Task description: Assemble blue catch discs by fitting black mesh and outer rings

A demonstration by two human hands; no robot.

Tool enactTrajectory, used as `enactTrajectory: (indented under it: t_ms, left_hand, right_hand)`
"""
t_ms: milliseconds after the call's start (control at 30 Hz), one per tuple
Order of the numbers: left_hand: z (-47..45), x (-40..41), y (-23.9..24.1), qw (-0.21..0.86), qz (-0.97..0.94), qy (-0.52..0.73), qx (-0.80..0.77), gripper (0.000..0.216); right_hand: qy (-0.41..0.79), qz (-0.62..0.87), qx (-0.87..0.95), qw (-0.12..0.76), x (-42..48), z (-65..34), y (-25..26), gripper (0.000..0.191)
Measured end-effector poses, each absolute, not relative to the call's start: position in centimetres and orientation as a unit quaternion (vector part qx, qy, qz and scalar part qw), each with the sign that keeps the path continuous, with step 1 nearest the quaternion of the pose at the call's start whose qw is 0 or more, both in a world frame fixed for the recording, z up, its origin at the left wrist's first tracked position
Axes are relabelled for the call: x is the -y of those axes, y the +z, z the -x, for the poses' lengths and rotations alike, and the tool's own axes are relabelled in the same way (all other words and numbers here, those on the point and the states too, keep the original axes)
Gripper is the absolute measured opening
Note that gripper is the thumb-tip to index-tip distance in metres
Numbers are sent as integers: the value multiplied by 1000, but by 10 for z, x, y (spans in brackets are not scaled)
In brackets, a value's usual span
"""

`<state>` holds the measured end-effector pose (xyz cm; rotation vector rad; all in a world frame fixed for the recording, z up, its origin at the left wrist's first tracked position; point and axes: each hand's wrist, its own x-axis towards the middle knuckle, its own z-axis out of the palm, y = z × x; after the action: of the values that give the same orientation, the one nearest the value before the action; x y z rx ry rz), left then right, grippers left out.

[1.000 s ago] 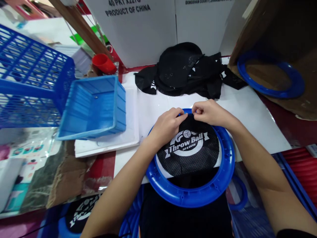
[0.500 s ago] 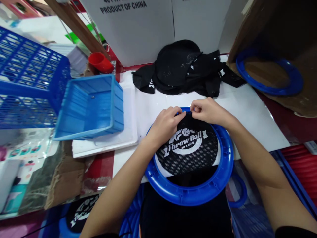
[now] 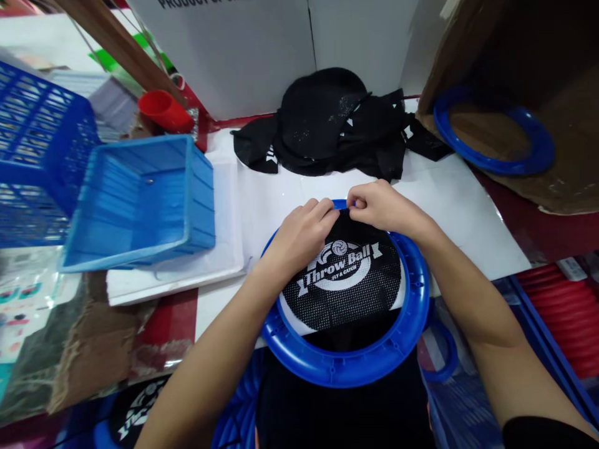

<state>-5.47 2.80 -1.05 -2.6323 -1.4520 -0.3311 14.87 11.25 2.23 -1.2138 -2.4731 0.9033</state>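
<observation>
A blue plastic ring lies over the front edge of the white tabletop, its near side overhanging towards my body. Inside it is a black mesh disc printed "Throw Ball". At the ring's far side, my left hand pinches the top edge of the mesh with thumb and fingers. Close beside it, my right hand has its fingers curled and pinched on the same mesh edge at the rim. The near part of the ring's opening shows no mesh over it.
Several black mesh pieces are heaped at the back against white cartons. On the left stand a light blue bin, a red cup and a blue basket. Another blue ring rests in a cardboard box at the right.
The camera view has turned slightly, so the whole scene sits further left. Both hands keep pinching the mesh at the ring's far side, with little visible movement.
</observation>
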Motion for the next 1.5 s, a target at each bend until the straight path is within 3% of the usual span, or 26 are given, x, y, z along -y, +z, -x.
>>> enactTrajectory:
  t_ms: [367, 667, 900, 1000, 1100, 1167, 1200, 1267, 1333, 1500]
  left_hand:
    - [57, -27, -15, 46, 862, -148, 483, 39]
    - [50, -32, -11, 24, 863, -96, 495, 31]
    - [62, -26, -3, -7, 861, -178, 475, 33]
    - [62, -1, 13, -72, 855, -247, 451, 30]
    - [51, 37, 21, -188, 868, -213, 407, 57]
    - [42, 59, 18, -198, 885, -146, 395, 71]
    - [39, 68, 15, -191, 891, -119, 395, 67]
    - [37, 78, 9, -186, 891, -99, 401, 39]
    - [39, 84, 5, -195, 882, -133, 409, 17]
    - [35, 99, -4, -143, 820, -309, 459, 20]
  right_hand:
    - [295, 460, 830, 113, -110, -143, 21, 12]
    - [295, 446, 840, 95, -115, -143, 20, 14]
    - [358, 385, 824, 213, -80, -183, 30, 18]
    - [313, 369, 835, 264, -18, -209, 35, 16]
    - [219, 340, 861, 308, 57, -223, 25, 20]
    - [152, 363, 861, 323, 98, -222, 10, 22]
    - [128, 378, 861, 317, 114, -219, 2, 22]
    - [100, 407, 861, 287, 133, -210, -14, 27]
    - [84, 439, 852, 274, 137, -200, -25, 31]
    - [58, 497, 803, 325, 117, -182, -38, 32]
